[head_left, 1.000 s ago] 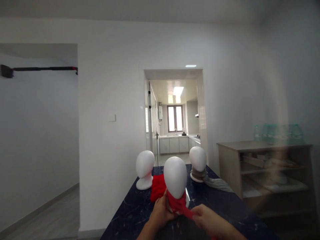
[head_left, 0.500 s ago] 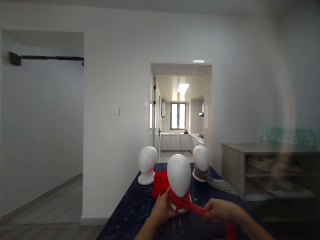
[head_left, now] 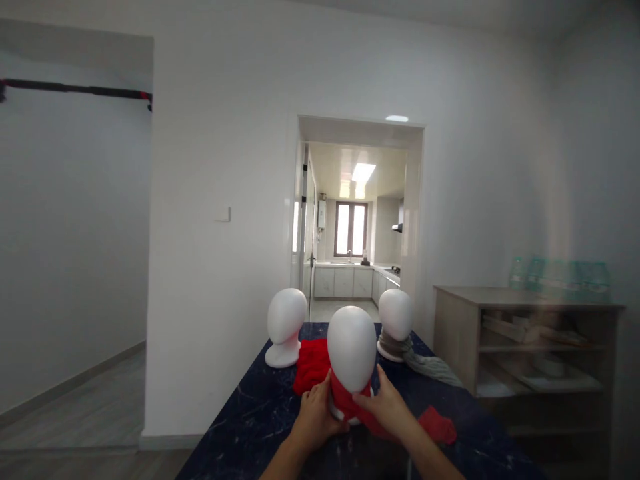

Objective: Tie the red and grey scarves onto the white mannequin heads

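Observation:
A white foam mannequin head (head_left: 351, 347) stands near me on the dark blue marbled table (head_left: 260, 420). A red scarf (head_left: 350, 400) is wrapped around its neck, and its loose end (head_left: 437, 425) lies on the table to the right. My left hand (head_left: 315, 413) presses the scarf against the left side of the neck. My right hand (head_left: 383, 403) holds the scarf at the right side of the neck. More red cloth (head_left: 311, 363) lies bunched behind the head.
Two more white heads stand at the far end: a bare head (head_left: 285, 327) on the left, and a second head (head_left: 395, 323) on the right with a grey scarf (head_left: 430, 365) trailing off it. A wooden shelf unit (head_left: 525, 347) stands right of the table. A doorway (head_left: 355, 220) opens into a kitchen.
My right hand has come back from the right, where it pulled the scarf end taut, to the neck of the head. The loose end now lies on the table.

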Demonstrator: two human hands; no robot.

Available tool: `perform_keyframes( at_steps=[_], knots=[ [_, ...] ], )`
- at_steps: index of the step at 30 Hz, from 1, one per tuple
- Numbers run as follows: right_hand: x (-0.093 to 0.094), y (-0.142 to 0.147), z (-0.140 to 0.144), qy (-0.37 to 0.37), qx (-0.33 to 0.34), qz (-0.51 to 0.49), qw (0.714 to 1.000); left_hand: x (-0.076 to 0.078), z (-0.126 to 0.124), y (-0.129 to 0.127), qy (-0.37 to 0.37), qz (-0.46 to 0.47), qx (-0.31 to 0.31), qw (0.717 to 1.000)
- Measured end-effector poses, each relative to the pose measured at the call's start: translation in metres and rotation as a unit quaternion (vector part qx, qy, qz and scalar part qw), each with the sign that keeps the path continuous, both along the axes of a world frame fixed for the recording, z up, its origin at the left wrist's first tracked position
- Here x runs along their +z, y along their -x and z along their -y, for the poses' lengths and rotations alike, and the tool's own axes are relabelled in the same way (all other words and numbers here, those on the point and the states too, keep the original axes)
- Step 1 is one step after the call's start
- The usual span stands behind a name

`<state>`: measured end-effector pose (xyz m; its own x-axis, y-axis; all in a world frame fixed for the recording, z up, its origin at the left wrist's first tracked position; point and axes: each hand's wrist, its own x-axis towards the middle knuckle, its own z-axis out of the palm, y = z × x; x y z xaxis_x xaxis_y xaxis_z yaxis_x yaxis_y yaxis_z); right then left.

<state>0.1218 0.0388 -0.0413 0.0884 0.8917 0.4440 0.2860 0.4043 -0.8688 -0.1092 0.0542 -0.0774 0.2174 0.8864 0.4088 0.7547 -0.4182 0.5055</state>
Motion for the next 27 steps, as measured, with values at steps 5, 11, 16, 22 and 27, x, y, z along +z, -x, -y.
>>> perform_keyframes(
  at_steps=[5, 11, 16, 22, 27],
  knots=[
    [-0.009, 0.049, -0.017, -0.042, -0.078, 0.009, 0.996, -0.003, -0.005, 0.000, -0.002, 0.024, -0.008, 1.000],
    [-0.017, 0.037, -0.018, -0.063, -0.137, -0.041, 0.988, 0.002, 0.004, -0.003, 0.002, 0.068, -0.081, 0.994],
    [-0.012, -0.005, -0.005, -0.033, -0.113, -0.017, 0.993, 0.012, 0.013, -0.009, 0.036, 0.079, -0.158, 0.984],
    [-0.013, -0.064, 0.015, 0.037, -0.160, -0.013, 0.986, 0.021, 0.022, -0.012, 0.058, 0.096, -0.211, 0.971],
    [-0.012, -0.083, 0.026, 0.036, -0.090, 0.067, 0.993, 0.025, 0.028, -0.011, 0.086, 0.075, -0.218, 0.969]
  ],
)
